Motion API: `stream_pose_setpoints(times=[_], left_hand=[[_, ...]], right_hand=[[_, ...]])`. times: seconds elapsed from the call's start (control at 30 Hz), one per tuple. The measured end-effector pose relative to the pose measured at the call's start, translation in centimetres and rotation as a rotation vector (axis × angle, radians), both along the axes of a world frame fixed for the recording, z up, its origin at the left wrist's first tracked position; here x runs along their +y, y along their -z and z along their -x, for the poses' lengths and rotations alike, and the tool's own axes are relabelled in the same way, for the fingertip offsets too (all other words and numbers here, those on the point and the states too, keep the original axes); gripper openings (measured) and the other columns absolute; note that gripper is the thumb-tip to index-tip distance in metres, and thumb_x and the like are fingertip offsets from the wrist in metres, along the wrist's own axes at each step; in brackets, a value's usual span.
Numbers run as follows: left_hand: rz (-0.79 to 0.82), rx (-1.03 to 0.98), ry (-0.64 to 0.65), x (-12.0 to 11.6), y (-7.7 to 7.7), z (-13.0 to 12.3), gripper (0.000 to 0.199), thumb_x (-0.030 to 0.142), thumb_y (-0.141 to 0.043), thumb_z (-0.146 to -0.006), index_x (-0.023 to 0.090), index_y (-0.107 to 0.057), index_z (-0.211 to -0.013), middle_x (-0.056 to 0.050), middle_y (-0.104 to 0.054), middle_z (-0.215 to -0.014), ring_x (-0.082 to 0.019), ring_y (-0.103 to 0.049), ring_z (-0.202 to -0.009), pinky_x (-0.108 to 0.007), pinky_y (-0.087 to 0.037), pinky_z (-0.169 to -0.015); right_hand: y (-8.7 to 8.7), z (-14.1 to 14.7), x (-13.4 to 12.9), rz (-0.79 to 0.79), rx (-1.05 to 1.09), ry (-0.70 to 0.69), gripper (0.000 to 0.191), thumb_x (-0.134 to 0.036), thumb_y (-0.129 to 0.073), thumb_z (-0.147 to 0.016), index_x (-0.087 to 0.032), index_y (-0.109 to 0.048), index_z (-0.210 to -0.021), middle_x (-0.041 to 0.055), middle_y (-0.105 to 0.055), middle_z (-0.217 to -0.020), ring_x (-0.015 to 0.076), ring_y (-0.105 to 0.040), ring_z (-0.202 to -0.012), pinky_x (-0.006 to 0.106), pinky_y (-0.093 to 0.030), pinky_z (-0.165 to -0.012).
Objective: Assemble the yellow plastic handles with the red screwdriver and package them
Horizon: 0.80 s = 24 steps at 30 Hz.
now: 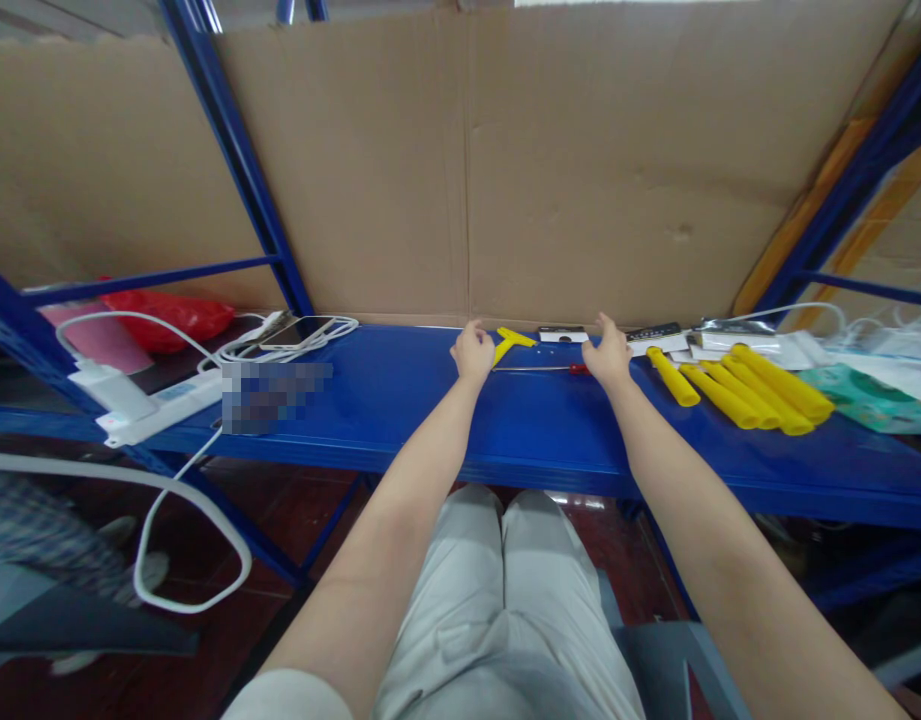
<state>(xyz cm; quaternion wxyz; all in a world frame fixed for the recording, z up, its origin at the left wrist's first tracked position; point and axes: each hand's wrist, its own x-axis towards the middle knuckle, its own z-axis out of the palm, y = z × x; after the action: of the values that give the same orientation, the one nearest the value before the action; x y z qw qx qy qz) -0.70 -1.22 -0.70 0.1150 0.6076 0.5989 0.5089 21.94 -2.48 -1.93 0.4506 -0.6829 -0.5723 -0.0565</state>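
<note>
My left hand (475, 353) is above the blue shelf, its fingers curled at the lower end of a yellow T-shaped piece (511, 341). The grip itself is partly hidden by the hand. To the right, my right hand (610, 353) has thumb and index finger apart, with nothing visible between them. Just beside its thumb is the red handle of a screwdriver (578, 369), whose thin shaft points left toward my left hand. Several tiny pale bits (542, 351) lie between the hands, in front of a small black-and-white box (563, 335).
Several yellow tapered handles (737, 392) lie right of my right hand, near black-and-white packets (655, 338) and a green packet (865, 395). A white power strip (164, 408) and cables sit at left. Cardboard (580, 160) walls the back; a blue post (239, 150) rises left.
</note>
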Motion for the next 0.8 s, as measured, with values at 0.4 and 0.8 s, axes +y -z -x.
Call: stream_pose_setpoints(times=[0.4, 0.8], left_hand=[[0.023, 0.025, 0.014, -0.3, -0.1, 0.0, 0.034, 0.015, -0.044, -0.088, 0.024, -0.058, -0.117, -0.004, -0.069, -0.112, -0.017, -0.06, -0.111, -0.032, -0.042, -0.095], [0.113, 0.154, 0.037, -0.4, -0.2, -0.4, 0.032, 0.016, -0.045, -0.086, 0.026, -0.062, -0.112, -0.003, -0.07, -0.111, -0.019, -0.061, -0.11, -0.034, -0.044, -0.093]], right_hand=[[0.0, 0.0, 0.0, 0.017, 0.002, 0.001, 0.064, -0.024, -0.048, -0.077, -0.022, -0.039, -0.14, 0.0135, -0.053, -0.136, 0.0325, -0.042, -0.127, 0.058, -0.032, -0.101], [-1.2, 1.1, -1.4, 0.24, 0.035, 0.008, 0.058, -0.01, -0.042, -0.079, -0.021, -0.045, -0.136, 0.0078, -0.069, -0.112, 0.0269, -0.053, -0.12, 0.054, -0.034, -0.103]])
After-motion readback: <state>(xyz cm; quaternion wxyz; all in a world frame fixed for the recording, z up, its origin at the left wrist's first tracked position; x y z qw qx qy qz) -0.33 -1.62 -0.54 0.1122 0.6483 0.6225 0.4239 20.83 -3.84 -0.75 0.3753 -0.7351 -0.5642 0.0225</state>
